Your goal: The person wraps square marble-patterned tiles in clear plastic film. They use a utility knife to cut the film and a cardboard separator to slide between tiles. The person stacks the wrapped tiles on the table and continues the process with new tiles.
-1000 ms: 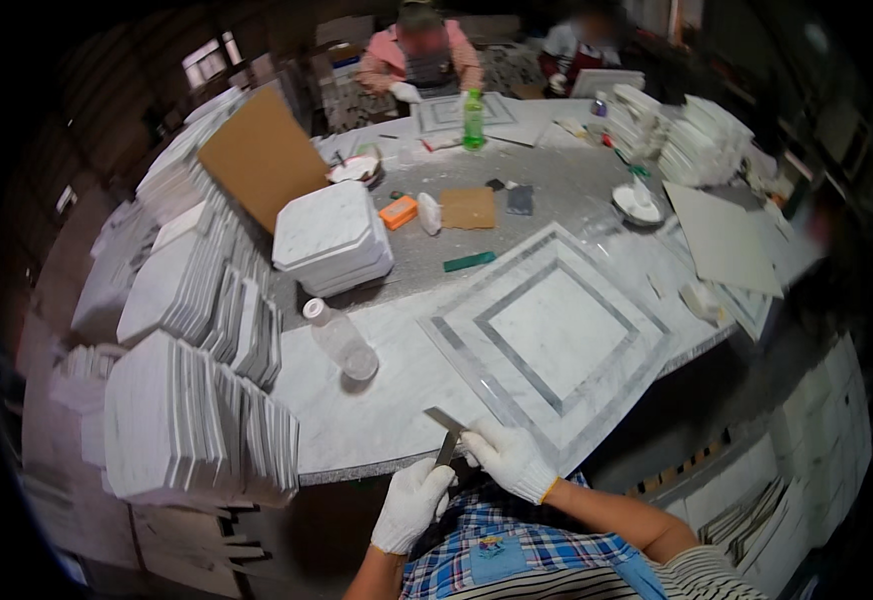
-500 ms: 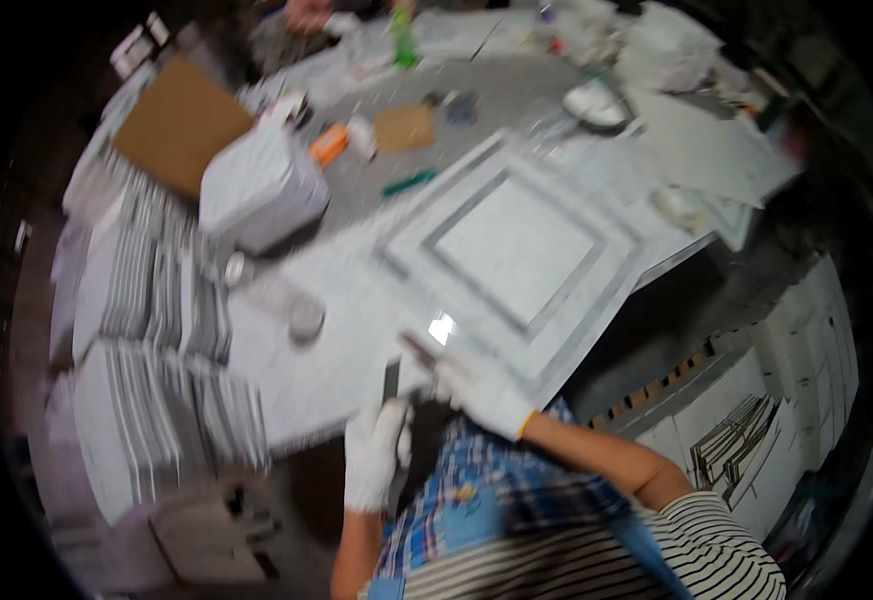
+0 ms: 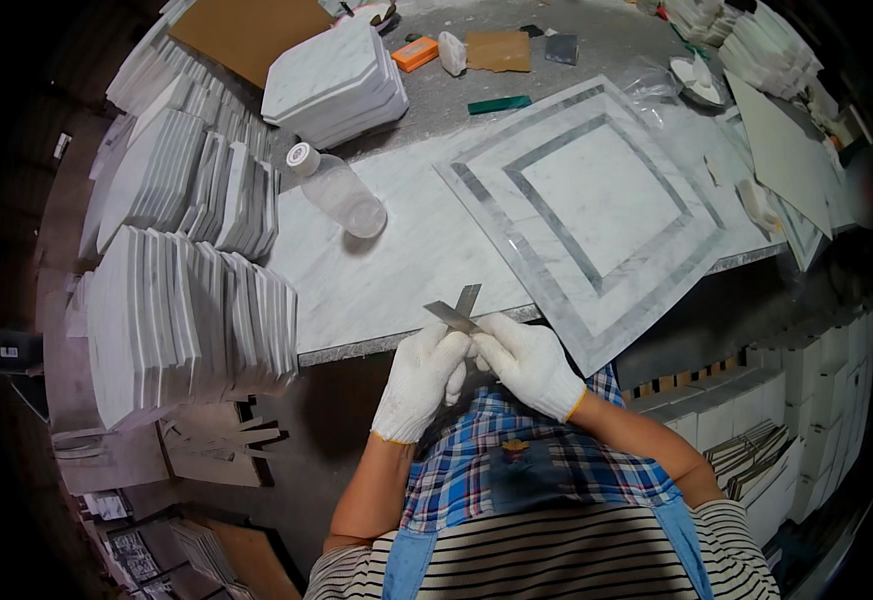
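Both my hands wear white knitted gloves and meet at the table's near edge. My left hand (image 3: pixel 419 385) is closed on a thin grey strip (image 3: pixel 469 297) that points up and slightly right. Closed on a second grey strip (image 3: pixel 445 314), my right hand (image 3: pixel 532 367) has it leaning to the left. The two strips cross just above my fingertips, and their lower ends are hidden in the gloves. Just beyond my right hand lies a square white marble panel (image 3: pixel 602 200) with grey inlaid bands, one corner overhanging the table edge.
A clear bottle with a white cap (image 3: pixel 303 158) lies on the white slab (image 3: pixel 397 270). White tiles (image 3: pixel 187 320) stand in rows at left, with another tile stack (image 3: pixel 332 85) behind the bottle. Farther back are an orange box (image 3: pixel 416 54) and a green strip (image 3: pixel 500 104).
My hands have come together, and the strips, held apart before, now cross. The whole view has shifted and sharpened, with the table's contents sitting higher in it.
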Demonstrator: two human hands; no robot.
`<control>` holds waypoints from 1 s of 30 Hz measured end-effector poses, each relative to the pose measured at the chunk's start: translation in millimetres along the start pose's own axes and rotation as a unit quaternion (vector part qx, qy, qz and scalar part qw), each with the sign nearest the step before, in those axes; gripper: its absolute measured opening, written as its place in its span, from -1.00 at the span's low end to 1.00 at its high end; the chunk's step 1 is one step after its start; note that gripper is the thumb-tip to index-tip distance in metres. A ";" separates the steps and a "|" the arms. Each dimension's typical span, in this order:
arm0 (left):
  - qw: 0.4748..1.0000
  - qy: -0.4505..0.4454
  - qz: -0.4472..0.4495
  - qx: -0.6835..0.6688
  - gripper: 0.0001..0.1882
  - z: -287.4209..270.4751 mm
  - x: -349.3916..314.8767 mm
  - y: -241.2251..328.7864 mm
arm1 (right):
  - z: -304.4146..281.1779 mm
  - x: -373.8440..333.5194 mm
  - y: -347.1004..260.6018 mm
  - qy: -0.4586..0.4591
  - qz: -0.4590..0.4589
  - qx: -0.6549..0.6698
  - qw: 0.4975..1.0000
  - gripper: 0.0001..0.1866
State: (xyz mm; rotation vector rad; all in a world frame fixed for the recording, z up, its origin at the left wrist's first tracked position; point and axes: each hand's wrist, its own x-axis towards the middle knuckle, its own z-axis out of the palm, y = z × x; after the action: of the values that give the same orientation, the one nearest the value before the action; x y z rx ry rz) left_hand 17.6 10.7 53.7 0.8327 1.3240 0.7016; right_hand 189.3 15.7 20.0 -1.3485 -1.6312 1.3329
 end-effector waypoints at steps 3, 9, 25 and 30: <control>1.000 -0.003 -0.015 -0.006 -0.78 -2.1 0.7 -2.1 | -7.0 6.6 -2.4 0.013 0.009 -0.026 1.000 -0.73; 0.980 0.076 0.121 0.137 -0.75 0.5 -9.0 -10.4 | -8.9 18.5 15.3 0.067 0.098 0.108 0.987 -0.70; 0.764 0.292 0.330 0.472 -0.73 -24.2 50.3 -73.5 | -5.9 -9.5 7.0 -0.045 0.098 0.199 0.974 -0.72; 0.992 0.082 0.077 0.053 -0.76 5.1 24.7 -30.8 | -12.0 -3.7 17.7 -0.059 0.120 0.212 0.968 -0.69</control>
State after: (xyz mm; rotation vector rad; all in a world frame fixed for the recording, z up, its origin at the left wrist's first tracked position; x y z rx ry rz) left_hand 25.0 14.1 14.8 0.9881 1.4642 0.8410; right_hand 206.8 15.1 7.2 -1.2460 -1.1841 1.8135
